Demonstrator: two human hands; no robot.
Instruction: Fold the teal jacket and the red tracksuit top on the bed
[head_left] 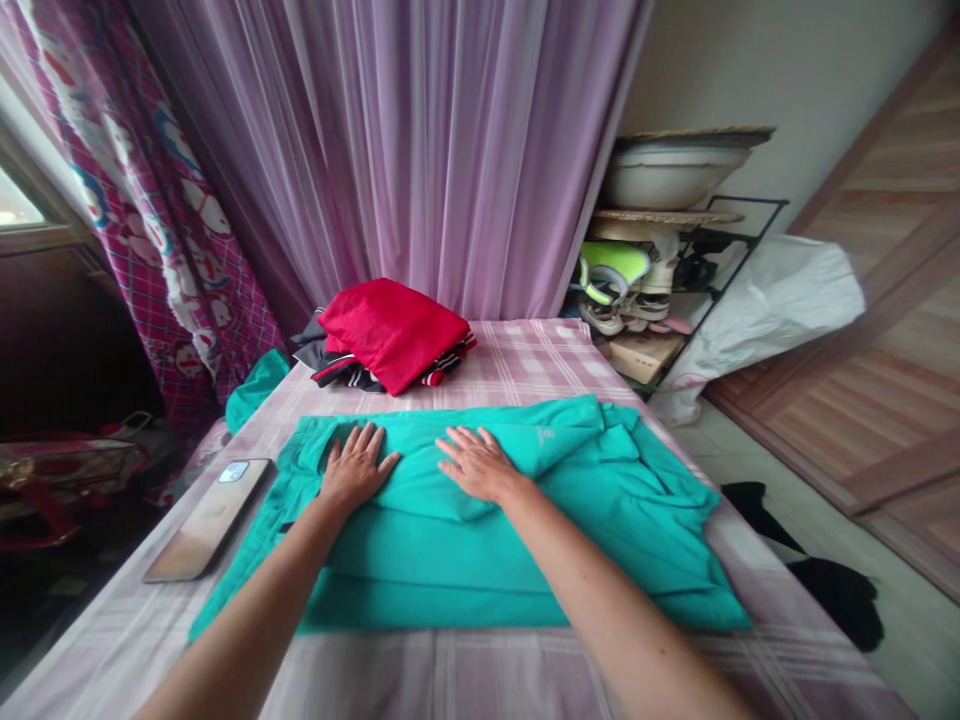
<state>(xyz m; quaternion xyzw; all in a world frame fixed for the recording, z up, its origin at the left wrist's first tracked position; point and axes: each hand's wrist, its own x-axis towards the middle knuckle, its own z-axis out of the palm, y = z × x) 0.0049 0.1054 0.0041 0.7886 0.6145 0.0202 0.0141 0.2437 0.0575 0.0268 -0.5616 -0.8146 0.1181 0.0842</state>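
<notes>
A teal garment [450, 560] lies spread and partly folded on the table, its right end wrinkled and a small pale logo near its upper right. Whether it is trousers or a top I cannot tell. My left hand [357, 466] rests flat on its left part, fingers spread and pointing away from me. To the right, my right hand [477, 464] also lies flat on the fabric, with its fingers apart. Neither hand grips the cloth. Beyond the hands sits a stack of folded clothes with a red garment [394, 330] on top.
A phone [210, 520] lies left of the teal garment on the checked tablecloth [517, 350]. More teal cloth [257, 388] hangs at the table's left edge. Purple curtains [420, 150] close off the back. At right stand a shoe rack [705, 300], a white bag [780, 300] and a wooden door [885, 360].
</notes>
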